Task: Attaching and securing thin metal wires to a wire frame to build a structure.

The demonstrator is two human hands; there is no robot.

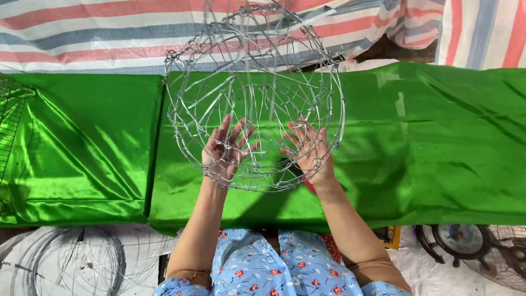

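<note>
A round basket frame of silvery wire (pixel 255 66) stands tilted over the green satin cloth (pixel 438 142), its open mouth facing me. My left hand (pixel 224 151) is inside the near rim, palm up and fingers spread against the wires. My right hand (pixel 309 151) is pressed the same way on the rim's right side, fingers apart. Both hands touch the wire without closing around it. A small red thing (pixel 309 187) shows under my right wrist, mostly hidden.
A striped red, white and blue tarp (pixel 109 33) hangs behind the cloth. Coils of loose wire (pixel 71 263) lie on the floor at lower left. A fan with a wire guard (pixel 471 246) sits at lower right. Another wire grid (pixel 11 120) shows at the left edge.
</note>
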